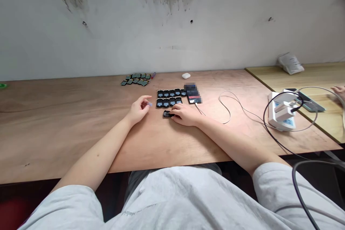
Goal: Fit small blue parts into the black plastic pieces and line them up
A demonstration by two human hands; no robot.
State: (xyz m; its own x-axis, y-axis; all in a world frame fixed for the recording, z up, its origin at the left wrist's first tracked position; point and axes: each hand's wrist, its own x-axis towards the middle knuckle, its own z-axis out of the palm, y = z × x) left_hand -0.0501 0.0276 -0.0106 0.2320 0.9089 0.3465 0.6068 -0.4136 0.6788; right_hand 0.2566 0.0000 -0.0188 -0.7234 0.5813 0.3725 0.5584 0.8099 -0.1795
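In the head view, my left hand (139,110) is over the table, thumb and fingers pinched on a small pale-blue piece (150,104). A small black casing (167,114) lies on the wood, its right end under the fingers of my right hand (184,114), which grip it. Just beyond are two rows of similar black casings (166,103), with light-blue patches inside. Farther back to the left lie several flat grey-green pieces (136,79) with dark edges, in two uneven rows.
A phone (193,94) with a white cable lies right of the casings. Behind it sits a white earbud case (185,76). A power strip (281,111) with chargers and cables stands at right, near another phone (309,102). Another person's hand (339,91) shows at the right edge.
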